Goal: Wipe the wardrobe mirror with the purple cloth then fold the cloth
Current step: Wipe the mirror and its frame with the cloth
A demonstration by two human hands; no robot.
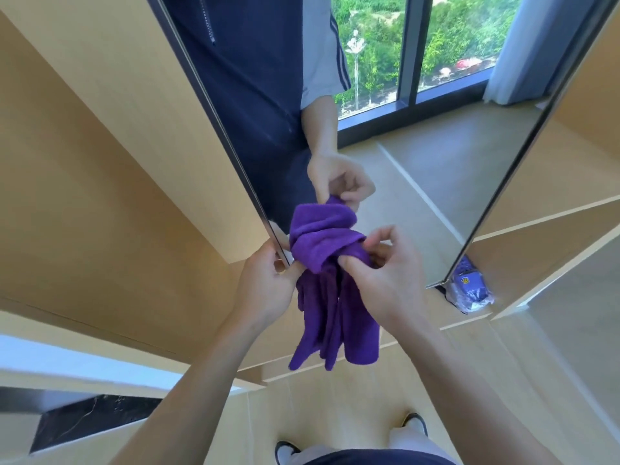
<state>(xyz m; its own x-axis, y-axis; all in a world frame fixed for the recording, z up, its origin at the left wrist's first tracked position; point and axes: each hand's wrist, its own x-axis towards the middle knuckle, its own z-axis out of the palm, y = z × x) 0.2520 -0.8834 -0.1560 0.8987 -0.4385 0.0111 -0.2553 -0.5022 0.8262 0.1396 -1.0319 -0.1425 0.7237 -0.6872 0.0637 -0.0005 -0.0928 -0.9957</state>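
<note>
shoes: two, bottom edge, on pale wood floor, directly below the cloth
dark slab: black marbled surface, lower left of the cloth
left hand: just left of the cloth, fingers curled, pinching cloth's left edge; sits at the mirror's lower left corner
right hand: just right of the cloth, thumb and fingertips pinching the bunched top
purple cloth: held up between both hands, bunched at top, loose ends hanging down, unfolded; in front of the mirror's bottom edge, can't tell if touching glass
plastic packet: purple-white, on shelf right of the cloth, by the mirror's lower right corner
wardrobe mirror: behind and above the cloth, dark frame, between pale wood panels
reflection: shows a hand gripping the cloth, navy top, window with green trees, curtain
</note>
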